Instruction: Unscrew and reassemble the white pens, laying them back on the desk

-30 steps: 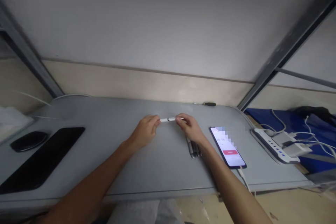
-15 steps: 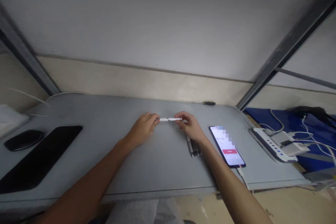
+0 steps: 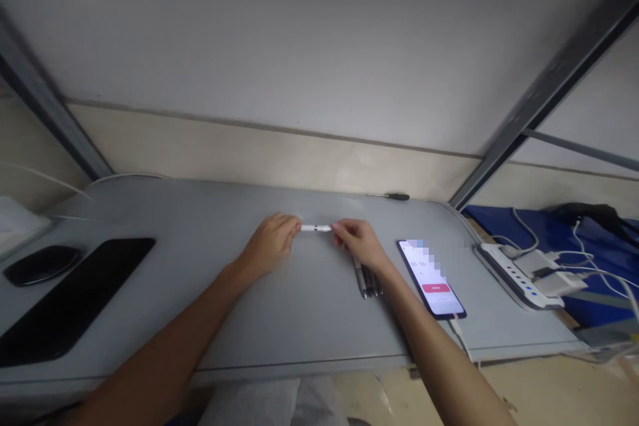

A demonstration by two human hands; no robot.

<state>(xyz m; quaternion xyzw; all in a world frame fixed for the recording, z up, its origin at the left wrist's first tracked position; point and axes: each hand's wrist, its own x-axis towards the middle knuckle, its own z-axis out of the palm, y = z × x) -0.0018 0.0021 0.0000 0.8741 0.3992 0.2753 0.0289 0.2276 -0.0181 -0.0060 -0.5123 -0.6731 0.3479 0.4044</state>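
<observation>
A white pen with a dark band lies level between my two hands, just over the grey table. My left hand is closed around its left end. At the right end, my right hand pinches the pen between thumb and fingers; the fingers hide the exact tip. Below my right wrist, several grey and dark pens lie side by side on the table, partly covered by that hand and forearm.
Right of my right forearm lies a lit phone on a white cable. Beyond it is a power strip with chargers. A screwdriver lies at the back edge. On the left are a long black flat object and a smaller black one.
The pen's visible part between my hands is shorter, and its dark band shows differently. My right fingers have shifted slightly. The other objects stay in place.
</observation>
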